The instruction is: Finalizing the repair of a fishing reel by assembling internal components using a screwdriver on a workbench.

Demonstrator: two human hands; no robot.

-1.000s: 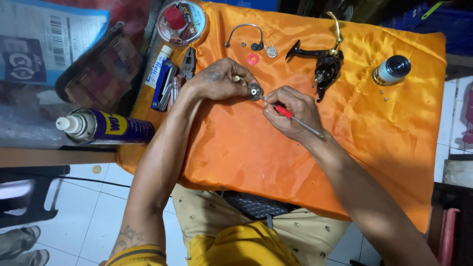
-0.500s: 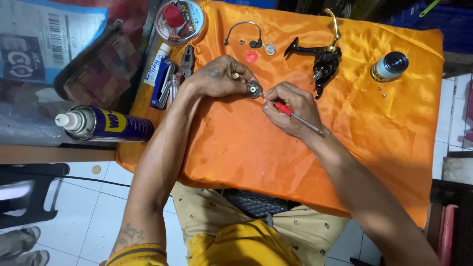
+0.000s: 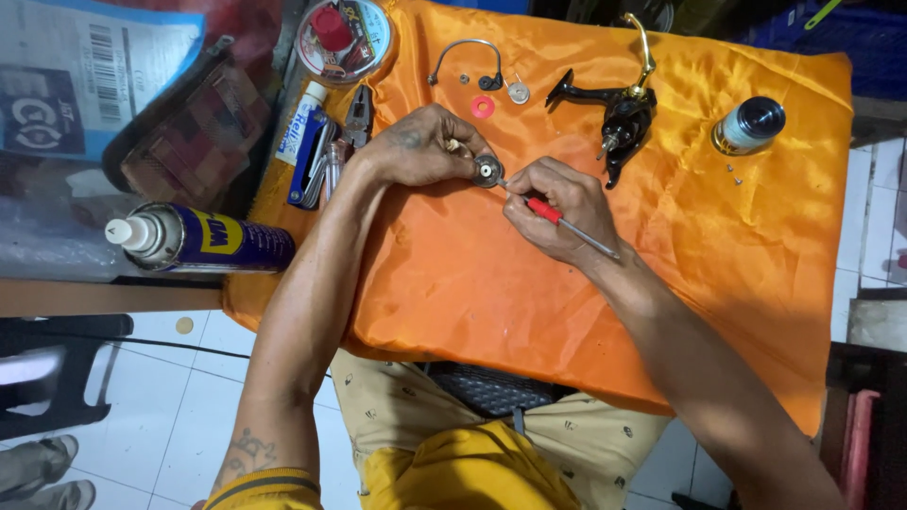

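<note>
head view looks down on an orange cloth (image 3: 586,302) spread over a table. left hand (image 3: 416,146) is closed around a small round metal part (image 3: 487,171), holding it just above the cloth near the middle of the upper half. right hand (image 3: 557,208) grips a thin screwdriver with a red handle (image 3: 557,213); its tip touches the round metal part, and its shaft sticks out behind the hand toward the wrist.

behind the hands, on the cloth, lie a curved wire arm (image 3: 463,52), a small red ring (image 3: 483,106) and a silver washer (image 3: 518,93), near to each other. to the right of them is a black reel body with a gold handle (image 3: 619,104), and further right a dark spool (image 3: 751,123) lies on its side.

at the left edge of the cloth are pliers (image 3: 357,115) and a white tube (image 3: 300,123). a blue and yellow spray can (image 3: 203,241) lies left of the cloth, well apart from the hands.
</note>
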